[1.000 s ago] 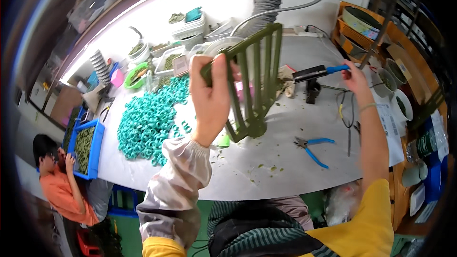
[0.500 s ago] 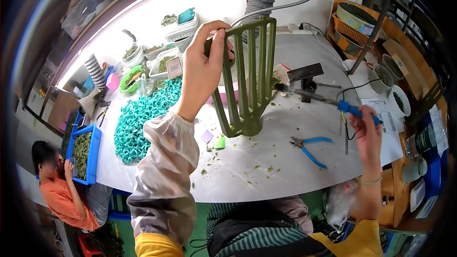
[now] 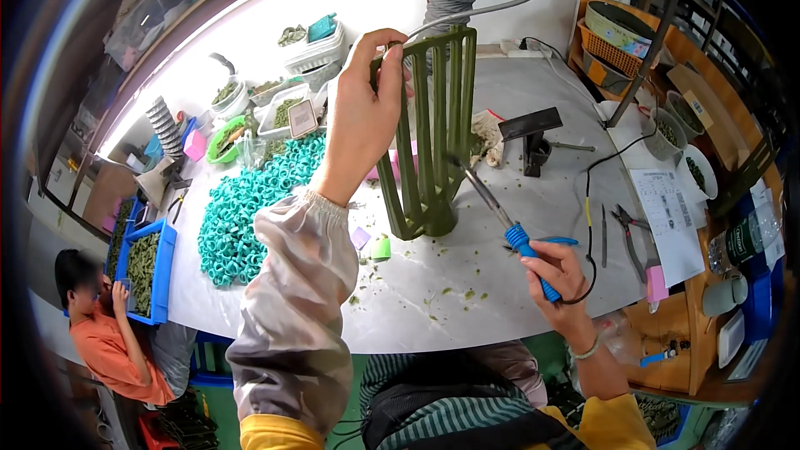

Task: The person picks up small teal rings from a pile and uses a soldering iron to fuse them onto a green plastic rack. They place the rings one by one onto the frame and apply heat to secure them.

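My left hand (image 3: 360,121) pinches the upper left corner of a dark green frame (image 3: 438,220) with long parallel bars, which stands upright on its short round stem above the table. In my right hand (image 3: 560,277) is a soldering iron (image 3: 518,238) with a blue handle and a cord, its fingers closed round the handle. The iron's blurred tip points up and left, close to the frame's right side; whether it touches cannot be told. Pliers (image 3: 560,241) with blue handles lie partly hidden behind the iron and right hand.
A heap of teal rings (image 3: 254,217) lies left of my left forearm. Tubs of green pieces (image 3: 287,112) stand behind it. Rightward are a black stand (image 3: 533,150), other pliers (image 3: 635,246) and a printed sheet (image 3: 667,217). A person in orange (image 3: 112,346) sits far left by a blue tray (image 3: 167,262).
My right hand has brought the soldering iron left and down from the right side, its tip now nearer the green frame. My left hand and the frame have barely shifted.
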### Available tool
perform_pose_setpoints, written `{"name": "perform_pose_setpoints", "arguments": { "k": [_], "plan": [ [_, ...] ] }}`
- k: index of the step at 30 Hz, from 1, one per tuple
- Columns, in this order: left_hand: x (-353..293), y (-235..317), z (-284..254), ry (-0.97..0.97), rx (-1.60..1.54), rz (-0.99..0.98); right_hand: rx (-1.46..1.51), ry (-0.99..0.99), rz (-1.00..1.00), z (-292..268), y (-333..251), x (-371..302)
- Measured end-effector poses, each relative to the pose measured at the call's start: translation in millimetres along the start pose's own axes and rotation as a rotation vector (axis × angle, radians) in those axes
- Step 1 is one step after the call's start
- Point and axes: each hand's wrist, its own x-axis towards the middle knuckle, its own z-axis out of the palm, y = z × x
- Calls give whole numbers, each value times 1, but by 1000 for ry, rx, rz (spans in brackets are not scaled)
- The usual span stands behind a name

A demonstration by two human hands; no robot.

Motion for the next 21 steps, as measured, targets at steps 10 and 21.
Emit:
{"name": "perform_pose_setpoints", "arguments": {
  "k": [10,21],
  "plan": [
    [0,-5,4,17,-35,19,146,107,127,-10,-14,0],
    [-8,3,1,-6,-19,-32,22,-65,-23,10,-19,-14]
  ]
}}
